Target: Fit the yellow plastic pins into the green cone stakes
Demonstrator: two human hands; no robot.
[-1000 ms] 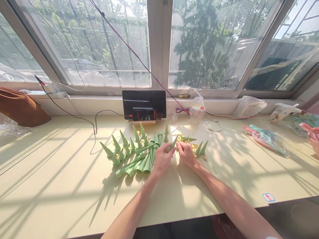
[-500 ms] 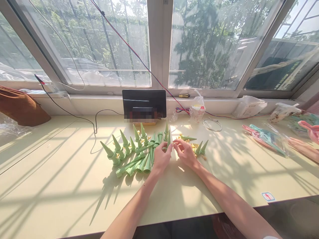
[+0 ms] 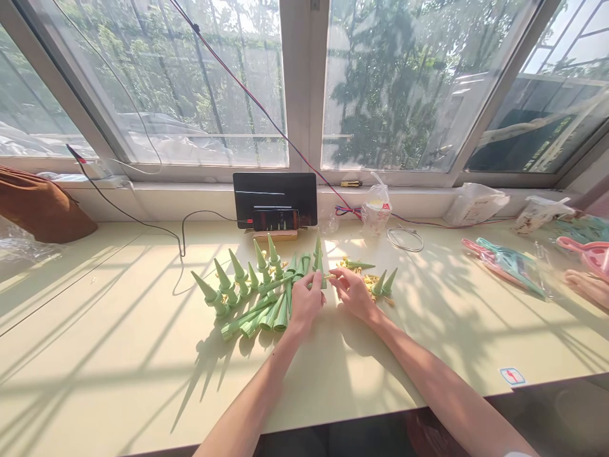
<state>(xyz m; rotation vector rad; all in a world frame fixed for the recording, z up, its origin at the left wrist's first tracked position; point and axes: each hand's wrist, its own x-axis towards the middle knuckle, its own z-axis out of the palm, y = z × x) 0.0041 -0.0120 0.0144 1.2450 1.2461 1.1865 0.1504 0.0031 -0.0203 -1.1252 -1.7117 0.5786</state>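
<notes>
My left hand (image 3: 307,299) is closed around a green plastic spike (image 3: 324,284), partly hidden by the fingers. Close to it, my right hand (image 3: 353,293) pinches a small yellow piece (image 3: 329,277) at the fingertips, pointing toward the spike; whether the two touch is hard to tell. Just behind my left hand a green cone (image 3: 318,246) stands upright. To the left lie several loose green spikes (image 3: 259,315), with a row of upright green cones (image 3: 222,276) beyond them. Small yellow pieces (image 3: 371,279) are scattered behind my right hand, beside two upright cones (image 3: 389,281).
A dark tablet (image 3: 276,190) with a phone (image 3: 276,219) in front stands by the window. A coiled cable (image 3: 405,239), a plastic-wrapped cup (image 3: 377,208) and bagged pink and teal items (image 3: 511,266) lie right. Another person's hand (image 3: 587,282) is at the far right.
The spike in my left hand has tipped lower, and the yellow piece now shows between my right fingertips. At the far right, the other person's hand and pink item have shifted.
</notes>
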